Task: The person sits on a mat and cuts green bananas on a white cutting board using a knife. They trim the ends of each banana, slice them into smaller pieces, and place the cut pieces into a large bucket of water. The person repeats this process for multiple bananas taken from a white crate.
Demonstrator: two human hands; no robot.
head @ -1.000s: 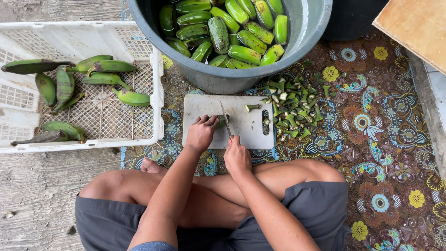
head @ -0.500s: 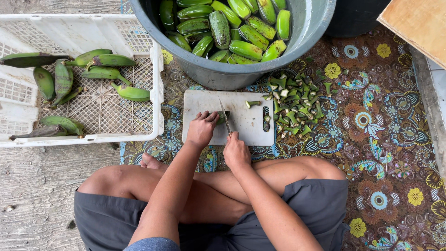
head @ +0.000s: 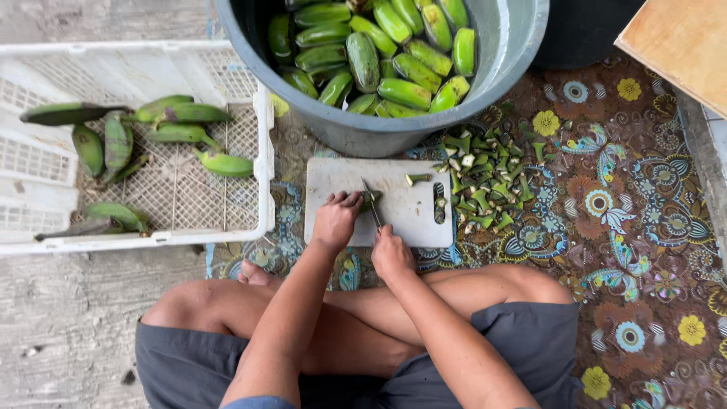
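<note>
A person is sitting cross-legged on a patterned mat (head: 636,227), working at a white cutting board (head: 401,189). The left hand (head: 335,220) is pressing a green banana (head: 371,199) onto the board, while the right hand (head: 391,254) is gripping a knife (head: 372,203) with its blade lying against the banana. Cut green ends (head: 485,182) are piling up just right of the board. Trimmed bananas are filling a grey tub (head: 500,60) beyond it, and whole ones are lying in a white crate (head: 261,144) on the left.
</note>
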